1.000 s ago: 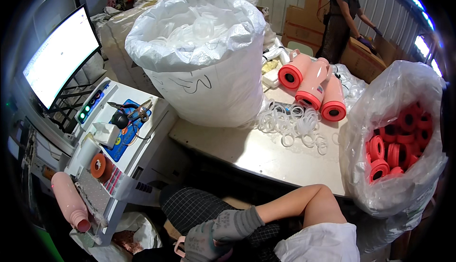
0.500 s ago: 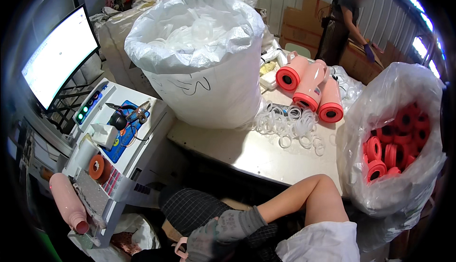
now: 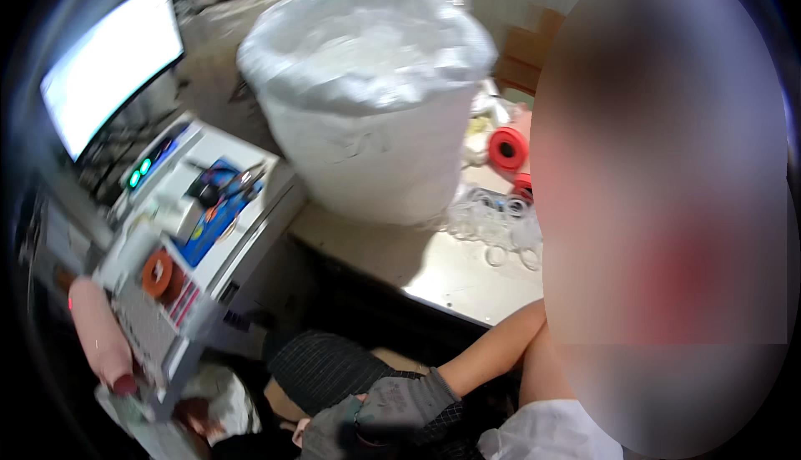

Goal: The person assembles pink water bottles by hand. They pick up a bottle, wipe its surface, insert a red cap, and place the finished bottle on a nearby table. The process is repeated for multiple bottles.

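Rings [image 3: 497, 256] lay loose behind the front edge of the desk [image 3: 455, 289], beside the bag [image 3: 367, 147], probably for easy reach. Low over the plaid lap [image 3: 327, 366], perhaps for steadiness, the gloved right hand [image 3: 367, 418] sat by a pink handle [image 3: 301, 432]; whether it pinched could not be told, nor could the left hand be made out.

Table [image 3: 460, 286] is pretty open up front, big white sack [image 3: 375, 147] blocks behind, loose rings [image 3: 488, 224] beside it; right side's too blurry to call.
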Demonstrator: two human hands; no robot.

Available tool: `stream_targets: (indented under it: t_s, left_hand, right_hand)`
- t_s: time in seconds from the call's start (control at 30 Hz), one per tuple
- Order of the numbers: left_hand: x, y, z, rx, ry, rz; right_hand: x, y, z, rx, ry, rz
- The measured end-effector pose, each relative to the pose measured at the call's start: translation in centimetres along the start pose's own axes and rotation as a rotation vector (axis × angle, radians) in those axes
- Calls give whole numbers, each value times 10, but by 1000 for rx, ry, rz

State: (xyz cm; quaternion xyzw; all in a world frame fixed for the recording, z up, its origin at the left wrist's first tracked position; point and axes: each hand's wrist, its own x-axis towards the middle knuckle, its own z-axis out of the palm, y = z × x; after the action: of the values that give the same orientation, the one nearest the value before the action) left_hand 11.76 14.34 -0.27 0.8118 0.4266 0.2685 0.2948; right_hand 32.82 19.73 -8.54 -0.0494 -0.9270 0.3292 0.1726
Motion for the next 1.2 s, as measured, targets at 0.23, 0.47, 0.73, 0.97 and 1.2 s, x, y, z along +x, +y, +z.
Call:
stream_targets:
  t_s: [0.23,0.47,0.73,0.97,1.2]
  left_hand:
    - [-26,-3,-29,-233,-88,29]
    - [-101,-9,-44,-137,156,-171]
    - [-140,18,-42,-228,400,-97]
    - [-123,19,-59,-47,332,-120]
    - [-98,20,-62,-456,478,-288]
  right_hand:
    - [33,-59,-71,-128,-80,-125]
    - [37,-38,-142,14,741,-33]
    - [270,-30,37,0,274,-19]
    - [198,0,21,194,450,188]
    - [18,-12,-33,169,832,483]
